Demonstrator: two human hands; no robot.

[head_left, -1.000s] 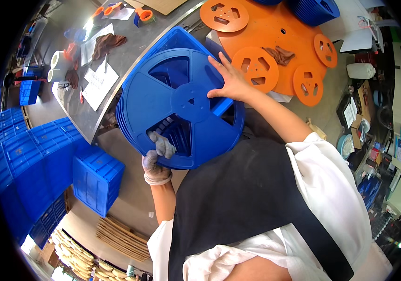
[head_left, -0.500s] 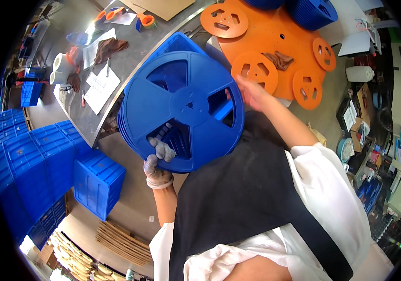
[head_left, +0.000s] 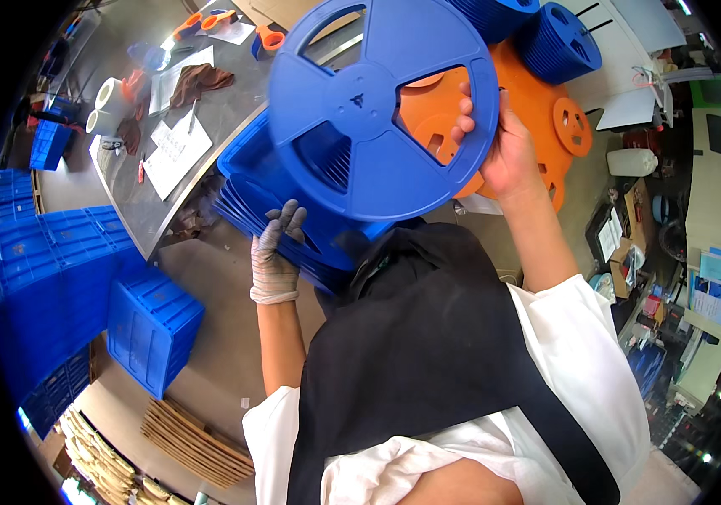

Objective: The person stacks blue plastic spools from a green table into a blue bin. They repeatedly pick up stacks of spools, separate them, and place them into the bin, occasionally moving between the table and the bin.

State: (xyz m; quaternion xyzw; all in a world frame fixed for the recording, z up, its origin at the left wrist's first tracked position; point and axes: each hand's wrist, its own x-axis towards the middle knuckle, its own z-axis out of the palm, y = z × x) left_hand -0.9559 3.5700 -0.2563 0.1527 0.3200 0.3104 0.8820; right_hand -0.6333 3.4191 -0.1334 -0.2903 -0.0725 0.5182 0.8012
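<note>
My bare right hand [head_left: 510, 156] is closed on the rim of a large blue plastic reel flange [head_left: 360, 105], a flat spoked disc. Its fingertips show through one of the windows. The disc is raised and tilted over a blue bin [head_left: 247, 151]. Below it, a stack of similar blue discs [head_left: 238, 210] leans by the bin, partly hidden by the raised one. My gloved left hand [head_left: 276, 252] is at the edge of this stack, fingers curled over the rim; part of the grip is hidden.
An orange round table [head_left: 529, 84] bears orange discs [head_left: 572, 126] and stacks of blue discs [head_left: 558, 42]. On the grey worktable [head_left: 234, 101] lie papers [head_left: 177, 156], a brown cloth [head_left: 199, 82] and orange-and-blue tape dispensers [head_left: 268, 40]. Blue crates [head_left: 154, 328] stand at left.
My right hand has lifted one blue disc up and to the right, away from the stack. My left hand and the other discs sit slightly lower and apart from it.
</note>
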